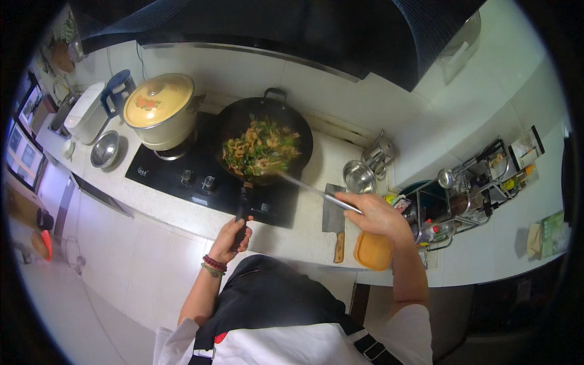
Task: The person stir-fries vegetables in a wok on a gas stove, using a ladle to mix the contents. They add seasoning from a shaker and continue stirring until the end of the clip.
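Note:
A black wok [230,119] stands on the right part of the black glass gas hob [150,171]. In it lies chopped food [262,146], brown pieces mixed with green ones. My left hand [231,239] is closed round the wok's dark handle [242,214]. With my right hand [372,214] I hold the metal handle of a cooking utensil [315,190]; its far end is among the food and hidden, so its kind cannot be told. Under my right hand's side of the counter, a cleaver [334,212] with a wooden grip lies beside an orange plastic basket [373,251].
A lidded cream pot [159,114] occupies the hob's left side, near a blue jug [119,91] and a steel bowl [105,149]. Right of the wok are another steel bowl [359,177], a steel pot [381,150] and a wire rack [456,207] with bottles. A range hood [273,27] hangs above.

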